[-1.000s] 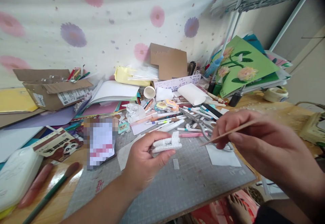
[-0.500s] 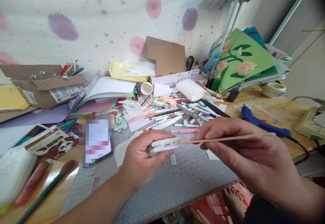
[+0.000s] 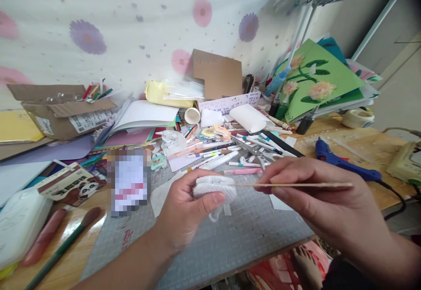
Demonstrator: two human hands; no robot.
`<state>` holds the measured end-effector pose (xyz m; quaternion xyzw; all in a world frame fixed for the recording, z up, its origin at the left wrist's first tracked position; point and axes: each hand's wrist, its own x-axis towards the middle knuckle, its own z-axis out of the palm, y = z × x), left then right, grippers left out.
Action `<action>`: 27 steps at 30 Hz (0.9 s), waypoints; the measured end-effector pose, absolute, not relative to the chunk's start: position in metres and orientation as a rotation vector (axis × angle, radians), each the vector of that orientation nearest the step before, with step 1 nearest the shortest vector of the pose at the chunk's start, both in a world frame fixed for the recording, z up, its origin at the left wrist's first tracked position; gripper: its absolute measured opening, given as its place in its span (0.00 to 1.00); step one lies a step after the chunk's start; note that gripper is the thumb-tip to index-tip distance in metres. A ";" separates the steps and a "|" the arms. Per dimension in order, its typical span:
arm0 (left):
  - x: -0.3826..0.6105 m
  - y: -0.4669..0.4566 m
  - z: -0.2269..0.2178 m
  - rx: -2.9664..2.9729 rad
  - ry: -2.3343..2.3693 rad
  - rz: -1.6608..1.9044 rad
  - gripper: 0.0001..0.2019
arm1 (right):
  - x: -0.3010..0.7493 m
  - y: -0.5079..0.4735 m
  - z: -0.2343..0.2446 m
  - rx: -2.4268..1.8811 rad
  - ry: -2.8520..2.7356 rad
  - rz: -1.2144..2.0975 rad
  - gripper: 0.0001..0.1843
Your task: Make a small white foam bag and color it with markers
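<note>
My left hand (image 3: pixel 184 209) is closed around a folded white textured wad (image 3: pixel 215 185), which looks like tissue or a cotton pad. Thumb and fingers pinch it, and a thin flap hangs below. In my right hand (image 3: pixel 315 211) a thin wooden stick (image 3: pixel 312 185) is pinched, lying almost level. Its narrow tip touches or enters the right side of the white wad; the exact end is hidden. Both hands are above a grey cutting mat (image 3: pixel 250 242). Beyond them lie scissors (image 3: pixel 253 152) and a pink pen (image 3: pixel 243 171).
A phone with a blurred screen (image 3: pixel 130 185) lies on the left, near a panda-printed packet (image 3: pixel 70 185) and a brush (image 3: pixel 62 248). Pens and paper scraps crowd the back. On the right is a blue glue gun (image 3: pixel 345 163) with its cord.
The white wad has tilted and bulged, showing more of its textured face and a hanging flap. The stick has levelled, and my right hand has shifted slightly right. The camera view has shifted a little.
</note>
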<state>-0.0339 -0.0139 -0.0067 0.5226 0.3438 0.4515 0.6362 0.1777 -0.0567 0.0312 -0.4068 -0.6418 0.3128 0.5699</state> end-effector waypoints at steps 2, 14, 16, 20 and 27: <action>-0.033 -0.014 -0.005 1.139 0.769 1.047 0.09 | 0.177 -0.053 0.023 -0.932 -1.408 0.869 0.07; -0.036 -0.011 -0.003 1.392 0.947 1.047 0.05 | 0.185 -0.055 0.023 -0.766 -1.308 0.923 0.11; -0.036 -0.012 0.000 1.537 1.001 1.013 0.05 | 0.181 -0.055 0.022 -0.918 -1.425 0.840 0.13; -0.034 -0.014 0.007 1.716 1.054 0.957 0.05 | 0.167 -0.049 0.022 -1.083 -1.802 0.586 0.11; -0.034 -0.015 0.007 1.667 1.004 0.950 0.05 | 0.150 -0.039 0.022 -1.088 -1.888 0.501 0.08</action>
